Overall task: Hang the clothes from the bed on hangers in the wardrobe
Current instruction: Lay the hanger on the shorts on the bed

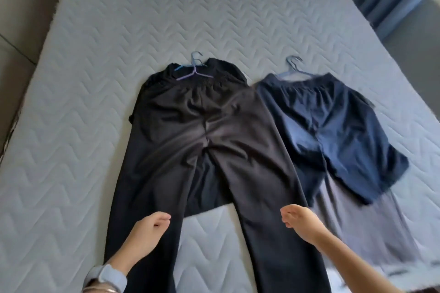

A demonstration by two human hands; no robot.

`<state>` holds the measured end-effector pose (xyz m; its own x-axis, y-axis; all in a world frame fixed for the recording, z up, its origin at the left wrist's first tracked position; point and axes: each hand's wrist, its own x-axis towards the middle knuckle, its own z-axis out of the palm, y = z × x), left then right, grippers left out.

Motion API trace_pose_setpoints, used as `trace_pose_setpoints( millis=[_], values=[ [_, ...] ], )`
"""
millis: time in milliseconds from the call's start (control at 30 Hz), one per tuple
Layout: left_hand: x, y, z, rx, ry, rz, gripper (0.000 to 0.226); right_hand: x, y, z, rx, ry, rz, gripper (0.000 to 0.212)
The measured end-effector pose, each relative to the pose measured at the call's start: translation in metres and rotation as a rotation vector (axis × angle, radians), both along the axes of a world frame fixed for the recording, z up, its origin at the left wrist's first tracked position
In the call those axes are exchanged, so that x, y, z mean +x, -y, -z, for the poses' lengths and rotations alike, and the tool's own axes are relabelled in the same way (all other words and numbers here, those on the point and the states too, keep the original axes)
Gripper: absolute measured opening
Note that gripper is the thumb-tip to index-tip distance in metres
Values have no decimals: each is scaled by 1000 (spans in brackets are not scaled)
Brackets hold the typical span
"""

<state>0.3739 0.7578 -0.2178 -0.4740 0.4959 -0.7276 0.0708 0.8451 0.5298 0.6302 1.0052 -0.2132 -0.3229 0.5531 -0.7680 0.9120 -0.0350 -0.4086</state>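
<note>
Nothing was hung yet: trousers [207,126] beneath the loosely curled, seemingly empty left hand [152,228] and right hand [300,221], and shorts [333,121] beyond the right, lay on the bed [119,31] with hangers [195,71].

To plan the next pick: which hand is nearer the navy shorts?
Right. The right hand is just short of the navy shorts; the left hand is over the far trouser leg.

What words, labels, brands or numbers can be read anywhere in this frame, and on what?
No readable text in this frame.
On the black trousers, navy shorts, purple hanger, blue hanger and quilted mattress, no print, tag or logo shows.
The watch on the left wrist: no marking legible.
</note>
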Motion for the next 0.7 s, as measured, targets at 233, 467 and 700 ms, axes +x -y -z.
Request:
trace_pose_setpoints(
  millis=[233, 467, 700],
  values=[
    [125, 82, -19, -75, 145, -10, 15, 146, 126, -16, -110, 5, 257, 13],
    [227, 145, 3, -221, 204, -6, 13, 280, 205, 10, -137, 139, 454, 18],
    [305, 109, 10, -230, 225, -272, 15, 386, 199, 15, -126, 178, 526, 15]
  ],
)
